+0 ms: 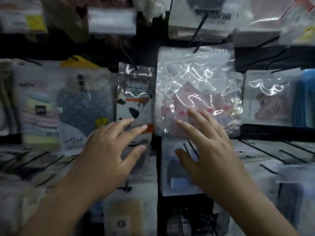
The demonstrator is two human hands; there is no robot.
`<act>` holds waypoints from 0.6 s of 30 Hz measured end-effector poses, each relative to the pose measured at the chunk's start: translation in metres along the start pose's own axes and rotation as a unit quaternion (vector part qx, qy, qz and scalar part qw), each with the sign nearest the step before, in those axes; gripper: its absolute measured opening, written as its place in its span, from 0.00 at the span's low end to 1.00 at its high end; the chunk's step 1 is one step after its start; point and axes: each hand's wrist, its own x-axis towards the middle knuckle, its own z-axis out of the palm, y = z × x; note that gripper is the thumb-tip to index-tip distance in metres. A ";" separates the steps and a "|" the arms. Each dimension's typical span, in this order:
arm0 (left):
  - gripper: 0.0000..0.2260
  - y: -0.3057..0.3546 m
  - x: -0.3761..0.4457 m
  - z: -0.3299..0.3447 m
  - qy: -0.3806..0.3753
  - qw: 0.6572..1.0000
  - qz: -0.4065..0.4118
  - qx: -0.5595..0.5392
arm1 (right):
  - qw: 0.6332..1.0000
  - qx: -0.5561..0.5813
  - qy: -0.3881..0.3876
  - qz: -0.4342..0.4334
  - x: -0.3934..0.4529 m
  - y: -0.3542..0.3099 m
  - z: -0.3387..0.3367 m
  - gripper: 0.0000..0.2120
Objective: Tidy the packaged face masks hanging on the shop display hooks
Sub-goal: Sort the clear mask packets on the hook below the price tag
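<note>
Two hands [153, 150] before crowded mask packets [197, 92].

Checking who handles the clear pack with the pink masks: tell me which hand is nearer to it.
Right. The right hand has its straight fingers spread over the lower part of the clear pack with pink masks. The left hand reaches toward the neighbouring black-and-white pack, left of it.

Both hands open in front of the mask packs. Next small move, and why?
Probably close the right hand on the lower edge of the clear pack with the pink mask and square it on its hook: its straight fingers already overlap that edge, and the pack looks slightly tilted. The left hand holds nothing.
</note>
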 end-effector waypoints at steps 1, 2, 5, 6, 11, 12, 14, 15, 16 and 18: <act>0.21 -0.009 -0.014 0.001 -0.025 0.999 -0.020 -0.016 | 1.000 0.021 0.001 0.006 -0.009 -0.007 0.009 0.26; 0.19 -0.018 -0.028 0.002 -0.045 0.998 -0.035 -0.024 | 0.999 0.039 -0.003 0.011 -0.017 -0.014 0.016 0.26; 0.17 -0.032 -0.052 0.001 -0.080 0.995 -0.063 -0.020 | 0.996 0.071 -0.048 0.035 -0.035 -0.035 0.034 0.28; 0.15 -0.034 -0.056 0.000 -0.102 0.992 -0.077 -0.017 | 0.995 0.069 -0.062 0.042 -0.038 -0.040 0.039 0.28; 0.18 -0.047 -0.056 -0.004 -0.139 0.986 -0.089 -0.033 | 0.992 0.065 -0.082 0.070 -0.042 -0.065 0.048 0.28; 0.18 -0.051 -0.056 -0.004 -0.140 0.986 -0.087 -0.038 | 0.992 0.070 -0.084 0.070 -0.042 -0.069 0.048 0.28; 0.15 -0.057 -0.056 -0.004 -0.141 0.985 -0.084 -0.044 | 0.989 0.086 -0.091 0.075 -0.043 -0.077 0.049 0.28; 0.14 -0.060 -0.055 -0.003 -0.138 0.986 -0.083 -0.044 | 0.988 0.096 -0.092 0.079 -0.044 -0.080 0.049 0.27; 0.12 -0.062 -0.053 -0.003 -0.133 0.987 -0.081 -0.045 | 0.987 0.105 -0.093 0.084 -0.045 -0.083 0.050 0.26; 0.09 -0.065 -0.051 -0.002 -0.123 0.989 -0.070 -0.049 | 0.982 0.118 -0.106 0.101 -0.049 -0.088 0.053 0.25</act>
